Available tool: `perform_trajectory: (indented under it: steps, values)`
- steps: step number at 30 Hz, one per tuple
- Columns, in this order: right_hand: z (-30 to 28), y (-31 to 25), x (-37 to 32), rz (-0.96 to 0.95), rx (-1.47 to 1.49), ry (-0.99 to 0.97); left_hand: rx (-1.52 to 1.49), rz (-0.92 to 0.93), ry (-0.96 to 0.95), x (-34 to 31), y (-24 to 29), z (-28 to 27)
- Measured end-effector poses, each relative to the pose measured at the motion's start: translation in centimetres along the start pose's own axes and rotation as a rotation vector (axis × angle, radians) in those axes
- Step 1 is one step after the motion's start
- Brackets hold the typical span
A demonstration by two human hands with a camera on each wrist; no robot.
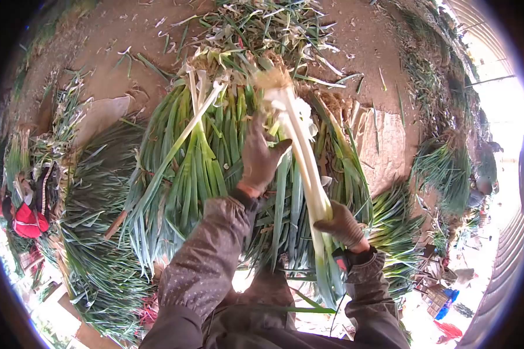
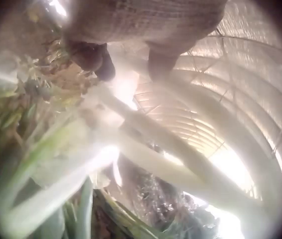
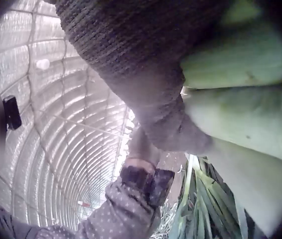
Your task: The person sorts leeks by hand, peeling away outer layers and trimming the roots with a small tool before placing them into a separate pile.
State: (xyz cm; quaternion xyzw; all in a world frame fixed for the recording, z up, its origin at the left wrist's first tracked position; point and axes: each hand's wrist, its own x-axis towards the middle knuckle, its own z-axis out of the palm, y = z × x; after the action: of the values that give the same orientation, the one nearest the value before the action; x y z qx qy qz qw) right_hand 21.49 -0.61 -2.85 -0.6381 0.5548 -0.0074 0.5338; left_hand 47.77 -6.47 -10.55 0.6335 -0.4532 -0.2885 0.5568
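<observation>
My gloved right hand [image 1: 344,225] grips a bunch of long leeks [image 1: 305,168] low on their pale green stalks, holding them upright with the rooted white ends up. In the right wrist view the glove [image 3: 141,74] wraps those thick stalks [image 3: 250,114]. My gloved left hand [image 1: 261,156] is raised beside the white part, fingers pointing up and thumb spread against the stalks. In the left wrist view the fingertips [image 2: 93,55] hover above blurred white stalks [image 2: 181,164]. Both arms wear dotted grey sleeves.
A big heap of leeks [image 1: 198,163] lies on the dirt floor [image 1: 110,35] in front of me, with trimmings beyond it. More heaps lie left [image 1: 93,232] and right [image 1: 448,168]. A red bag [image 1: 29,221] sits far left. A tunnel greenhouse roof [image 3: 56,124] arches overhead.
</observation>
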Motion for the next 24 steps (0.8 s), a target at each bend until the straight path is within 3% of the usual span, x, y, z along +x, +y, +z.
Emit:
perform_trajectory:
  steps: [1, 3, 4, 7, 8, 9, 11, 12, 14, 15, 17, 18, 19, 20, 21, 23, 24]
  values:
    - [0.8, 1.1, -0.4, 0.006, -0.126, 0.021, 0.090, 0.043, 0.027, 0.8, -0.1, -0.3]
    - [2.2, 1.6, -2.2, 0.029, -0.073, -0.002, 0.269, 0.126, 0.081, 2.1, -0.2, -1.0]
    - [2.7, -0.1, -3.4, 0.017, -0.116, 0.012, 0.179, 0.144, 0.119, 2.7, -0.4, -1.1]
    - [4.8, -0.6, -6.5, 0.062, -0.166, -0.037, 0.354, 0.056, -0.048, 2.3, -0.3, -1.8]
    - [5.2, -1.1, -7.5, 0.092, -0.205, -0.036, 0.461, 0.081, 0.007, 2.1, 0.0, -1.7]
    - [5.9, -0.3, -8.6, 0.052, -0.139, -0.014, 0.243, 0.047, 0.033, 2.2, -1.4, -1.5]
    - [6.2, -0.6, -11.4, 0.070, -0.088, -0.023, 0.383, 0.205, -0.022, 3.5, -5.4, -2.7]
    - [6.1, 0.1, -12.5, 0.065, -0.039, -0.037, 0.466, 0.068, -0.065, 3.1, -0.2, -3.5]
    - [4.4, -2.4, -15.2, 0.166, 0.091, -0.083, 0.481, 0.095, 0.095, 4.9, -3.7, -2.5]
    - [3.7, -3.2, -16.4, 0.218, 0.156, -0.102, 0.426, 0.015, 0.103, 7.3, -5.8, -2.8]
    - [3.3, -1.1, -20.7, 0.227, 0.072, -0.128, 0.120, -0.213, 0.050, 14.3, -9.4, -8.5]
    - [2.6, -0.4, -22.4, 0.122, 0.014, -0.057, -0.128, -0.305, 0.039, 18.2, -11.3, -11.7]
    - [2.1, 0.0, -23.4, 0.147, 0.077, -0.040, -0.352, -0.397, 0.005, 20.3, -9.5, -14.4]
    - [1.6, 0.3, -24.2, 0.170, 0.142, -0.022, 0.131, -0.145, -0.012, 20.6, -8.1, -16.3]
    - [1.2, 0.7, -25.1, 0.193, 0.206, -0.002, 0.212, -0.065, -0.196, 18.4, -3.8, -15.9]
    - [0.1, 2.0, -24.3, 0.281, 0.275, -0.075, -0.046, 0.112, -0.391, 10.5, 1.4, -12.1]
    - [0.0, 2.2, -23.8, 0.261, 0.299, -0.068, 0.114, 0.080, -0.448, 5.4, 5.7, -10.8]
